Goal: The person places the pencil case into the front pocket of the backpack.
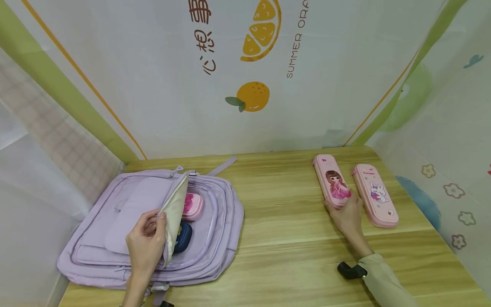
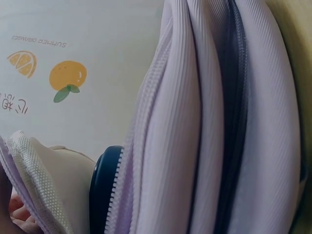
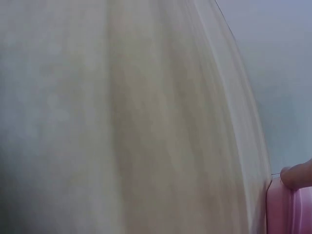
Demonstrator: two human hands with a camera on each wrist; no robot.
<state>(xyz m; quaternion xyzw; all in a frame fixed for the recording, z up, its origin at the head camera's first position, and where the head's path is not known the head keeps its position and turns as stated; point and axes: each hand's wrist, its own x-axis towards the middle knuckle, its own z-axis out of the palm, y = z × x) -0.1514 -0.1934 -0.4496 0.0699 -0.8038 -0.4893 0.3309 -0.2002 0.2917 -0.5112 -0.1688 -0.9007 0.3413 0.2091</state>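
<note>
On the left of the table lies a lilac backpack [image 1: 226,213], its front pocket unzipped. My left hand [image 1: 146,241] pinches the edge of the pocket flap [image 1: 177,213] and holds it up, cream lining showing. Inside sit a pink case [image 1: 193,207] and a dark blue case [image 1: 183,238], both partly hidden by the flap. In the left wrist view the blue case [image 2: 105,180] shows behind the zipper teeth. To the right, my right hand [image 1: 348,214] grips the near end of a pink pencil case [image 1: 330,175] with a doll picture; that case lies on the table.
Right of the held case lies another pink pencil case [image 1: 377,200] with a rabbit picture. The wooden table [image 1: 280,238] meets a curtain [image 1: 307,123] with orange prints at the back. A strap [image 1: 223,166] sticks out behind the backpack.
</note>
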